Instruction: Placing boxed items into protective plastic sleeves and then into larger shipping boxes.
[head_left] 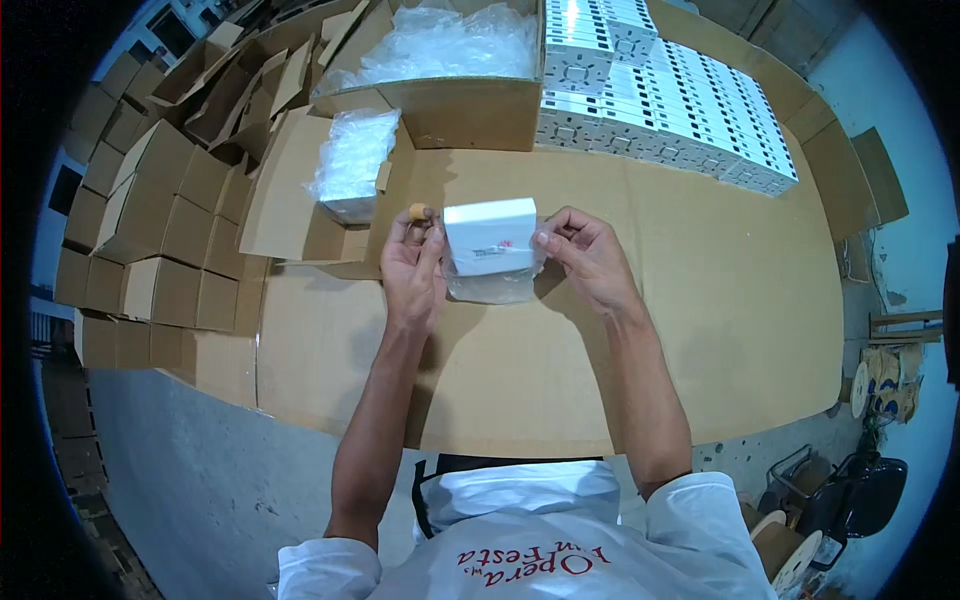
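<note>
Both hands, left (412,262) and right (590,255), grasp the white box (489,235) half inside its clear bag (492,287). Hold the bag mouth open evenly; slide the box squarely.

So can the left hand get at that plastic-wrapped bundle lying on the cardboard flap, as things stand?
Probably not right away: the left hand is busy gripping the small white box in its clear bag, though the way to the wrapped bundle looks open.

Packing warehouse: stacked cardboard cartons (150,240), boxed white goods (680,100).
</note>
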